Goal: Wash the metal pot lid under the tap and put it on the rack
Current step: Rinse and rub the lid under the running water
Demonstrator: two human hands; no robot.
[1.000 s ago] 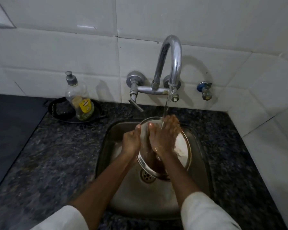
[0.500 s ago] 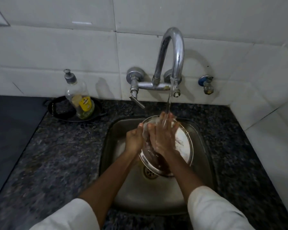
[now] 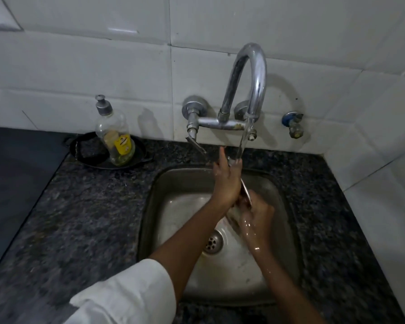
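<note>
The metal pot lid (image 3: 246,193) stands almost edge-on over the steel sink (image 3: 278,190), so only its thin rim and a sliver of its lower face show between my hands. My left hand (image 3: 226,181) lies flat against the lid's left side, fingers stretched up into the water stream (image 3: 243,141) that runs from the curved chrome tap (image 3: 255,73). My right hand (image 3: 257,215), wet, grips the lid's lower edge from the right. No rack is in view.
A soap bottle (image 3: 115,134) stands in a black dish (image 3: 89,155) on the speckled granite counter (image 3: 91,206) left of the sink. The drain (image 3: 212,244) lies under my arms. A blue valve (image 3: 292,123) sticks out of the tiled wall; a tiled side wall closes the right.
The lid has turned from facing me to nearly edge-on. My left hand rose onto its left face under the water. My right hand dropped from the lid's face to its lower edge.
</note>
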